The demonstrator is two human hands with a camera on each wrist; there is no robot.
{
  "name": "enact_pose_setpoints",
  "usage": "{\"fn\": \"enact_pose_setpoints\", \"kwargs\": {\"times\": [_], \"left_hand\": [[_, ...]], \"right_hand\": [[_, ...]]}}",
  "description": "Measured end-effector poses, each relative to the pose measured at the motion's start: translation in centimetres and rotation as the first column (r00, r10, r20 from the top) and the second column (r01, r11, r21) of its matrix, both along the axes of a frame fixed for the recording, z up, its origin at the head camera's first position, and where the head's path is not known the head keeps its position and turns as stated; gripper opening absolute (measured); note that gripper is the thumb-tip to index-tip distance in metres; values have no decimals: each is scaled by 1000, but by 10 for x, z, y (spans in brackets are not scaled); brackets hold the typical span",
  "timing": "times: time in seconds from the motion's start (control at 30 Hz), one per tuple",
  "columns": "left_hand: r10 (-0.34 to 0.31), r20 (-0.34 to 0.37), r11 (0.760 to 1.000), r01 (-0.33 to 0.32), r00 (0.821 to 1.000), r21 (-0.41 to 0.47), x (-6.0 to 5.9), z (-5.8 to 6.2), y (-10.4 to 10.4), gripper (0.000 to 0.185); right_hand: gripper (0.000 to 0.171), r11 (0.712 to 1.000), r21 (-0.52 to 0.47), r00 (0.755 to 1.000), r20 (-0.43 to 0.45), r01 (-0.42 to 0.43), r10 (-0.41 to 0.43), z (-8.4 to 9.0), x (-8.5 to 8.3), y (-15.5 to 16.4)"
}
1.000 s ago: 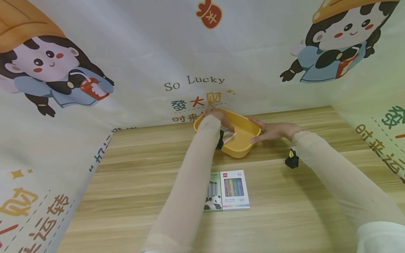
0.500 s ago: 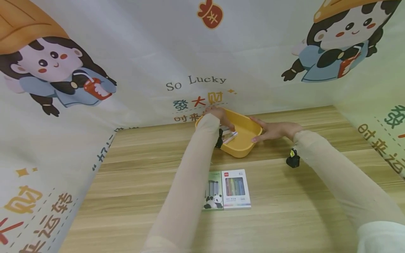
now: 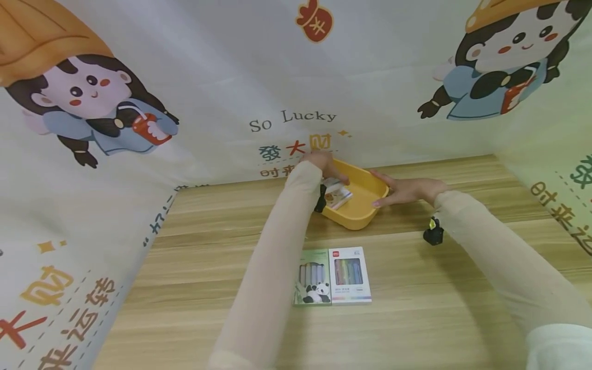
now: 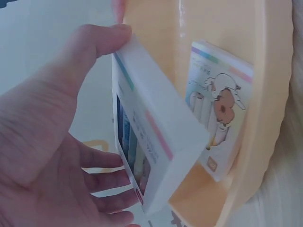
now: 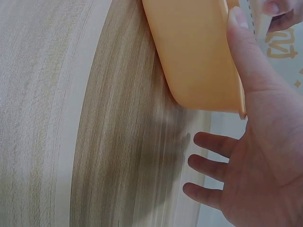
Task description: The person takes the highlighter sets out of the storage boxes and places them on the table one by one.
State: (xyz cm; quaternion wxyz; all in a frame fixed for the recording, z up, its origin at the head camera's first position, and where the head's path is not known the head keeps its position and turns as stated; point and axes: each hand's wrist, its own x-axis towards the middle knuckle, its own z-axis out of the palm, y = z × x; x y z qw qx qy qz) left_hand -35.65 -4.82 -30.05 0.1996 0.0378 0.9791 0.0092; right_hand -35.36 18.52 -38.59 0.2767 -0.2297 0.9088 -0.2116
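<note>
A yellow plastic basket point(image 3: 358, 218) stands at the back of the table against the wall. My left hand point(image 4: 52, 127) holds a white pen box point(image 4: 158, 137) with a clear window by its edges, thumb on one end and fingers on the other. That box is tilted at the basket's left part. Inside the basket another box point(image 4: 222, 109), printed with a cartoon animal, leans against the wall. My right hand point(image 3: 411, 191) grips the basket's right end, its thumb on the rim; in the right wrist view several fingers point(image 5: 208, 168) extend free of it.
A green panda pen box point(image 3: 314, 293) and a white pen box point(image 3: 350, 293) lie side by side on the wooden table point(image 3: 194, 277), in front of the basket. A printed cloth wall point(image 3: 222, 77) rises right behind the basket.
My left hand has lifted slightly, and more of the cartoon box's printed face shows in the basket. My right hand stays at the basket's right end. The head view has shifted a little.
</note>
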Motion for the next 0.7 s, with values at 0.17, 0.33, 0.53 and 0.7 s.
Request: {"fn": "enact_pose_setpoints", "kwargs": {"times": [0.17, 0.33, 0.53, 0.7], "left_hand": [[16, 8, 999, -16, 1000, 34, -5, 0, -4, 97], [54, 15, 998, -54, 998, -14, 2, 6, -3, 97], [50, 38, 997, -47, 998, -64, 4, 15, -6, 97], [15, 42, 999, -14, 999, -42, 1, 20, -12, 88]], "right_hand": [[112, 1000, -7, 1000, 0, -3, 3, 3, 1, -1], [112, 1000, 2, 1000, 8, -1, 1, 2, 1, -2], [111, 1000, 1, 1000, 9, -1, 1, 2, 1, -2], [111, 1000, 0, 1000, 10, -5, 5, 3, 2, -1]]}}
